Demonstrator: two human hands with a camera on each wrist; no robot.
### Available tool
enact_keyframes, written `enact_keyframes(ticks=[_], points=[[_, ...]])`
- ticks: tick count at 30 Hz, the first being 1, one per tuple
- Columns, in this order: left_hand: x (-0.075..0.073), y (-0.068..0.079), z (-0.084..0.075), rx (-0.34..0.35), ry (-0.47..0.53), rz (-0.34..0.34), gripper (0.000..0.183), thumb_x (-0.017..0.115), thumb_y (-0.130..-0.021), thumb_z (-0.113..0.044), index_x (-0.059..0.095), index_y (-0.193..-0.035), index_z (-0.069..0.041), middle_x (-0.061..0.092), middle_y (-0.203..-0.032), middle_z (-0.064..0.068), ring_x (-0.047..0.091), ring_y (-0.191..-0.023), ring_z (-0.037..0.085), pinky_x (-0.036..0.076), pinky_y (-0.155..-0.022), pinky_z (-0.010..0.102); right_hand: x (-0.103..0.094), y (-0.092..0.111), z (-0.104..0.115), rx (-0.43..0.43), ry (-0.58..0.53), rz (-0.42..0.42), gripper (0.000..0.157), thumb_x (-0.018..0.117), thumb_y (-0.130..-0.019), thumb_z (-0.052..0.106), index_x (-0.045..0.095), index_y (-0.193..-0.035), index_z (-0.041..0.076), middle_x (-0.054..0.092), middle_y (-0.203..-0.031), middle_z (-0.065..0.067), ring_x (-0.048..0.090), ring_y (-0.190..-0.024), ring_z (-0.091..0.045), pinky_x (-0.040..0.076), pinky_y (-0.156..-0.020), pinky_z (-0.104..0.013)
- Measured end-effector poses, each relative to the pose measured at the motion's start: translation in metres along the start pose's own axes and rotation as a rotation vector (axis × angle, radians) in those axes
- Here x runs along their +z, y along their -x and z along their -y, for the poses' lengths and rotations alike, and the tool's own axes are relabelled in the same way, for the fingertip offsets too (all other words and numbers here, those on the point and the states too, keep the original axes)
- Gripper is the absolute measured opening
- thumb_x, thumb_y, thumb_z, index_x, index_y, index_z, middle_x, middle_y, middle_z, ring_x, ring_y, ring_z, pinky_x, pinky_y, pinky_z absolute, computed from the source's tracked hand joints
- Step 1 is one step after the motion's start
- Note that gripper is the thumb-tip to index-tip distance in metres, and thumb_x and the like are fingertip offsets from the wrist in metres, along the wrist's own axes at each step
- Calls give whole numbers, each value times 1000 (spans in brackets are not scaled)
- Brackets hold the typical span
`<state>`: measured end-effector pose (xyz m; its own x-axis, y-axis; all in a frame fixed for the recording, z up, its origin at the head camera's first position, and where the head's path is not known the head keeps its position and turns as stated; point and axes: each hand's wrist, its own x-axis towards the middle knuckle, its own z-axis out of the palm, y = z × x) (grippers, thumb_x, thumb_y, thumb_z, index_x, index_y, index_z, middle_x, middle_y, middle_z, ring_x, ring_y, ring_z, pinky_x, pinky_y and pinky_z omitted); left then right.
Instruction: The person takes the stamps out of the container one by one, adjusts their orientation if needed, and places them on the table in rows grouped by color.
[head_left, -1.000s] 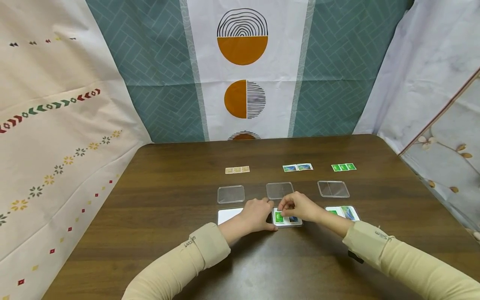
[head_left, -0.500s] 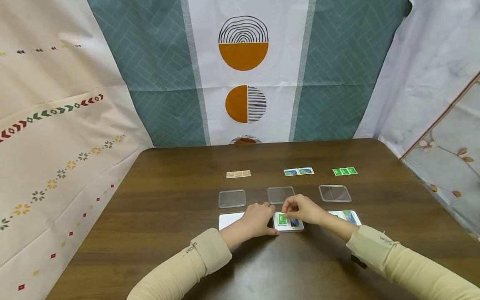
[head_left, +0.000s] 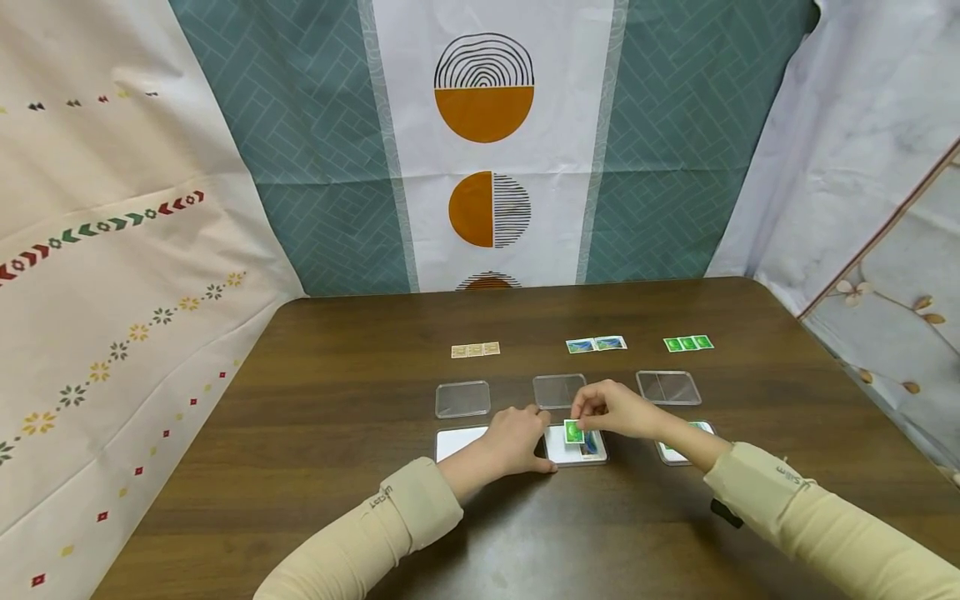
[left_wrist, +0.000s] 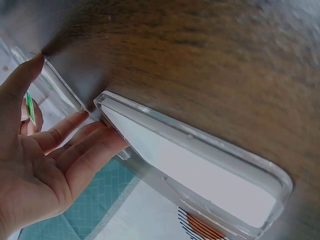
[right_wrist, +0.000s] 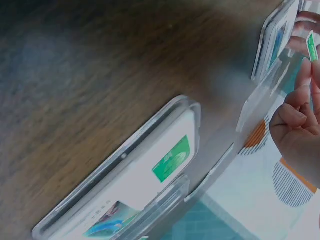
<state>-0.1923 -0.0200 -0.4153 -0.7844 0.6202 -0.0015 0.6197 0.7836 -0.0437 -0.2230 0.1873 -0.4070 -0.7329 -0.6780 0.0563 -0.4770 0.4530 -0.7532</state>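
My right hand (head_left: 618, 408) pinches a small green stamp (head_left: 573, 432) just above the white card of the middle clear case (head_left: 553, 452). A blue picture stamp (head_left: 592, 443) lies on that card's right side, partly behind the green one. My left hand (head_left: 510, 442) rests at the left end of the middle case, with thumb and index fingertip touching its near and far corners in the left wrist view. The other left fingers touch the end of the left case (left_wrist: 200, 165), which holds a blank white card. A green stamp (right_wrist: 172, 160) and a blue picture stamp (right_wrist: 112, 220) lie in the right case (right_wrist: 120, 160).
Behind the cases lie clear lids: a left lid (head_left: 462, 400), a middle lid (head_left: 551, 392) and a right lid (head_left: 667, 387). Farther back are brown stamps (head_left: 476, 350), blue picture stamps (head_left: 596, 344) and green stamps (head_left: 688, 343) in rows on the wooden table (head_left: 337, 433).
My right hand has lifted the green stamp off the left part of the middle card and shifted it slightly right. My left hand stays in place.
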Motion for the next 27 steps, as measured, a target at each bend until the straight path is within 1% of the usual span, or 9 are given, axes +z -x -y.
enact_keyframes(ticks=[3, 10, 18, 23, 27], points=[[0, 0, 0, -1, 2, 6, 55, 75, -69, -56, 61, -100, -13, 65, -100, 2, 65, -75, 19, 48, -58, 28, -4, 1, -2, -8, 3, 9, 6, 67, -84, 2, 63, -86, -2, 66, -71, -10, 49, -62, 1, 43, -58, -19], [0, -1, 1, -6, 2, 19, 55, 75, -69, -57, 60, -98, -13, 65, -101, 2, 64, -74, 19, 49, -57, 28, -15, 2, -3, -6, -12, 5, 5, 66, -84, 1, 63, -87, -3, 64, -72, -13, 49, -62, -1, 44, -59, -19], [-1, -1, 1, -3, 5, 29, 55, 74, -70, -57, 60, -100, -14, 65, -104, 2, 65, -77, 20, 50, -61, 29, -25, 4, -4, -26, -8, -7, 5, 64, -86, 3, 63, -87, -2, 63, -74, -18, 49, -63, 0, 44, -58, -19], [-1, -1, 1, 4, 0, 26, 55, 74, -70, -57, 60, -100, -14, 65, -103, 2, 65, -77, 19, 50, -62, 29, -31, 6, -7, 2, -26, -16, 5, 64, -87, 4, 63, -89, 0, 63, -76, -19, 50, -64, -1, 45, -59, -20], [-1, -1, 1, 7, -3, 23, 54, 74, -70, -58, 60, -98, -14, 65, -100, 2, 64, -76, 19, 50, -61, 28, -39, 7, -10, 25, -14, -38, 5, 64, -87, 4, 63, -89, 1, 64, -76, -15, 49, -65, -2, 44, -60, -20]])
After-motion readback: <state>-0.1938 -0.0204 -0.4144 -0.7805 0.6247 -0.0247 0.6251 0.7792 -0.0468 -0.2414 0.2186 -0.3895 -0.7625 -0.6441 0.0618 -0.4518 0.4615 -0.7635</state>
